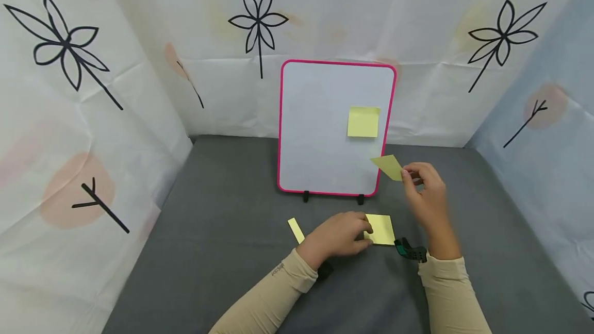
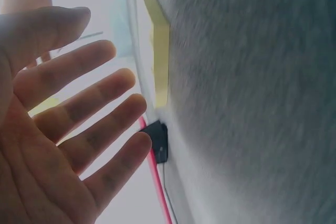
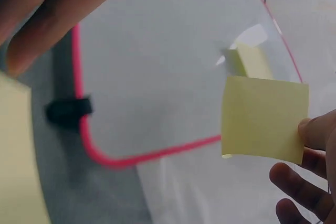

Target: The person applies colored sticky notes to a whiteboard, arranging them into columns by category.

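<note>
The right hand (image 1: 427, 192) is pinching a held note (image 1: 389, 167) at its edge, thumb against finger, and is keeping it in front of the lower right edge of the board (image 1: 320, 143). The left hand (image 1: 339, 233) is spreading its fingers, gripping nothing, and is covering the left side of the pad (image 1: 382, 231) in the head view. A strip (image 1: 295, 230) is poking out past the left wrist, its near end hiding behind the arm. The pad, a flat, square yellow block, is lying on the dull grey, fabric-like counter (image 1: 223, 272). A stuck note (image 1: 363, 121), thin square paper, is clinging to the board's right half. The smooth white board, round-cornered and pink-rimmed, is leaning upright on black feet (image 1: 306, 197). Behind it, creased pale cloth (image 1: 325, 14) is hanging, showing black line flowers
</note>
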`<state>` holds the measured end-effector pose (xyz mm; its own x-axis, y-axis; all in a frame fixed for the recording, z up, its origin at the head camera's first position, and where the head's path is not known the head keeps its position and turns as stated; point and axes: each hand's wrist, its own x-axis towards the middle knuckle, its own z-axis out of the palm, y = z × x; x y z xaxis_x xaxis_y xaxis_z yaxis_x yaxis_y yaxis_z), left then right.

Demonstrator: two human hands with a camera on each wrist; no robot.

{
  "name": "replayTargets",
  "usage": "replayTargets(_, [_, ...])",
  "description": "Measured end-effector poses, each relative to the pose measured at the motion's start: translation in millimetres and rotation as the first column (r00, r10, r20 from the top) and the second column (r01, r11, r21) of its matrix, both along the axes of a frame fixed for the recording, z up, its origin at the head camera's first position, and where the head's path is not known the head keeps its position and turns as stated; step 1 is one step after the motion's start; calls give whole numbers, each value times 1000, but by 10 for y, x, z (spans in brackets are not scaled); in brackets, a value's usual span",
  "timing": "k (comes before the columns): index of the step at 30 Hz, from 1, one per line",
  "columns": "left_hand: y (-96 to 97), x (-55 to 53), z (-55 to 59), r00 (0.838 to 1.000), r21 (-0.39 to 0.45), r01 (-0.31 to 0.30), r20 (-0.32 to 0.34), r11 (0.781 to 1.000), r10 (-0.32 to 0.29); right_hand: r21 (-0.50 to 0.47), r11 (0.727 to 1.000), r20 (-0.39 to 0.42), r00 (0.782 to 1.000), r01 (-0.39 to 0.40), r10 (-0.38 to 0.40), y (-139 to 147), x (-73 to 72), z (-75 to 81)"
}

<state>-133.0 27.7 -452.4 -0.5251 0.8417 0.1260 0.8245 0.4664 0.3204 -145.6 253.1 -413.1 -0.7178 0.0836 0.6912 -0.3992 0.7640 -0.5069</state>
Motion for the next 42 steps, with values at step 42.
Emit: replayTargets(42, [-842, -529, 302, 935, 137, -345, 134, 929, 327, 124, 991, -69, 996, -42, 51, -407, -547, 329])
